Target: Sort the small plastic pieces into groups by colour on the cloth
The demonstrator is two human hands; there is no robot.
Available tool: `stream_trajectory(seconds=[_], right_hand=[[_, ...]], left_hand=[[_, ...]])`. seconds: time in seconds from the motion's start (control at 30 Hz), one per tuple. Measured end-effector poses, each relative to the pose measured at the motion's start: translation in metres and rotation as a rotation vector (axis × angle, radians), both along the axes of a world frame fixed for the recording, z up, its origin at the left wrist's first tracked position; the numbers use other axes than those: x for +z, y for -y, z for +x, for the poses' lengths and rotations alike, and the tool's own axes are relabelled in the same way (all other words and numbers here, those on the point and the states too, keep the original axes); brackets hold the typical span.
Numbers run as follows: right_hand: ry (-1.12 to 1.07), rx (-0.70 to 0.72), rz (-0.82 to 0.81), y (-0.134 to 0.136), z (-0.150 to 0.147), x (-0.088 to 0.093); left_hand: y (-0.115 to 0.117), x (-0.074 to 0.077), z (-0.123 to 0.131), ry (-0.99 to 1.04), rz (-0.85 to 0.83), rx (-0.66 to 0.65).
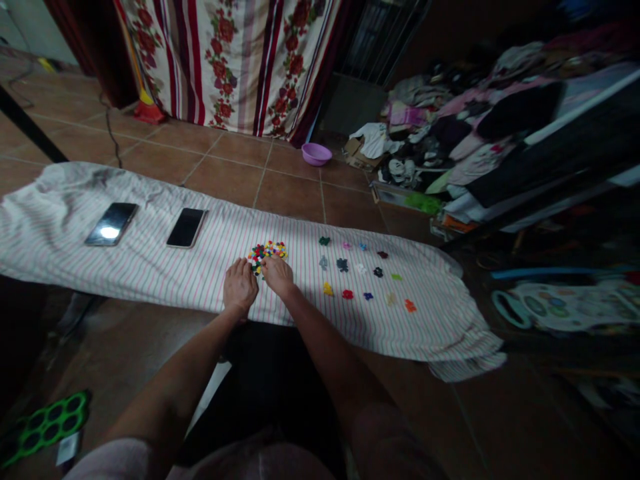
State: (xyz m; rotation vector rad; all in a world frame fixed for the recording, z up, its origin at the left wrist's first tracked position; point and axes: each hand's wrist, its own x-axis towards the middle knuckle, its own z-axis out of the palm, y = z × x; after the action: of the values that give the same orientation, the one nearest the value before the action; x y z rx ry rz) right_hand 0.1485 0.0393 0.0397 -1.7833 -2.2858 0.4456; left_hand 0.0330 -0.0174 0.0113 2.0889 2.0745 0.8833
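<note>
A flat cluster of small joined multicoloured pieces lies on a striped cloth spread over the tiled floor. My left hand and my right hand rest side by side at the cluster's near edge, fingers curled and pinched onto its pieces. To the right, several loose coloured pieces are scattered over the cloth, among them a yellow one and a red one.
Two dark phones lie on the cloth at the left. A purple bowl sits on the tiles beyond. Piled clothes fill the right side. A floral curtain hangs behind. A green holed tray lies at bottom left.
</note>
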Motion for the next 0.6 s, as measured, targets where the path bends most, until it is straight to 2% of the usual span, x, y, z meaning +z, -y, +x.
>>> stream_trajectory(seconds=[0.17, 0.4, 0.6], right_hand=[[-0.032, -0.01, -0.002, -0.002, -0.001, 0.001], [-0.307, 0.008, 0.09, 0.002, 0.006, -0.006], [-0.57, -0.157, 0.054, 0.007, 0.017, -0.016]], left_hand=[[0.0, 0.0, -0.001, 0.018, 0.005, -0.003], [0.0, -0.001, 0.0, 0.008, 0.01, 0.009], [-0.001, -0.003, 0.0, -0.017, 0.023, 0.011]])
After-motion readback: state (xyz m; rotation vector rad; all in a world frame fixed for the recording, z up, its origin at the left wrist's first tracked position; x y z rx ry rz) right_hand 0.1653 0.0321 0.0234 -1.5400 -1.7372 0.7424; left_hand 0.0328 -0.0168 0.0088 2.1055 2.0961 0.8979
